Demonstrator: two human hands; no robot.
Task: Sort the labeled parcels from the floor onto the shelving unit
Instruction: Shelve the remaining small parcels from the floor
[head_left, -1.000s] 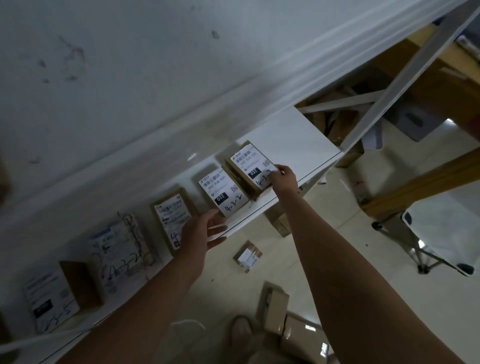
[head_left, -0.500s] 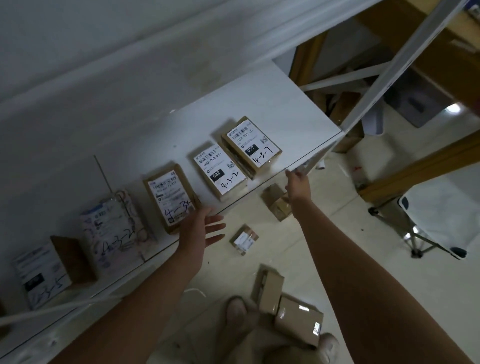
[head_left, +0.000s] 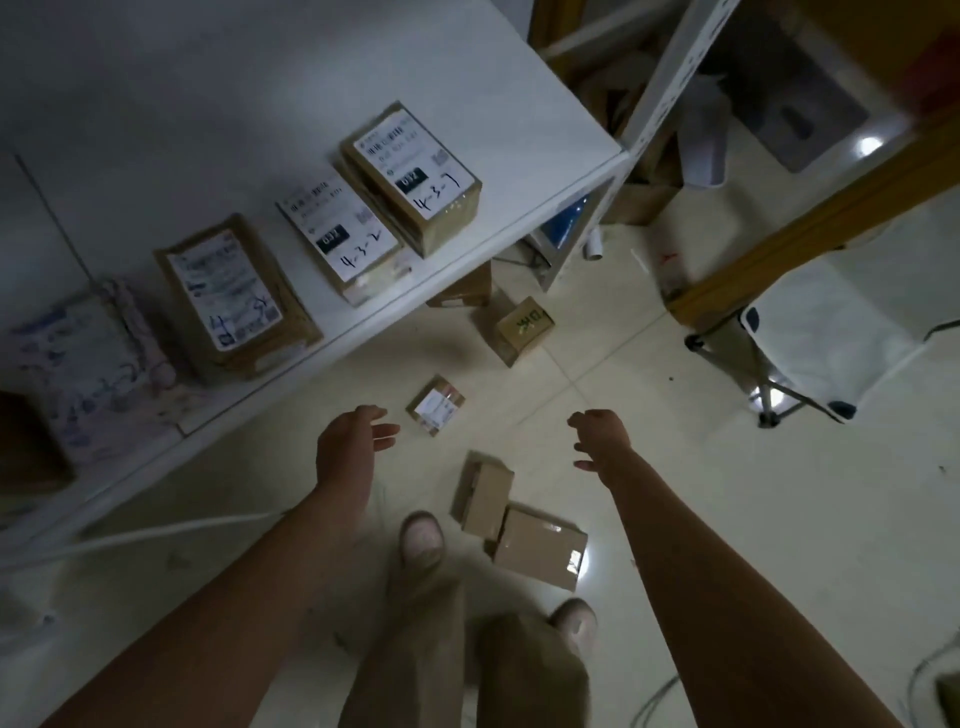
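My forearms are bare from the wrists down to the bottom edge of the view, and my left hand (head_left: 345, 441) and right hand (head_left: 602, 436) are bare too. I wear loose trousers (head_left: 415, 649) in a dull khaki-tan cloth, softly creased along both legs. My left shoe (head_left: 422, 535) and right shoe (head_left: 574, 621) are pale with rounded toes, each partly covered by a trouser hem. Dim light blurs finer detail.

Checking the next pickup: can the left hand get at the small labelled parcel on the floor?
Probably yes. The left hand is empty, fingers relaxed, and the small labelled parcel lies alone on bare floor past its fingertips, clear of the shelf; a bend seems needed.
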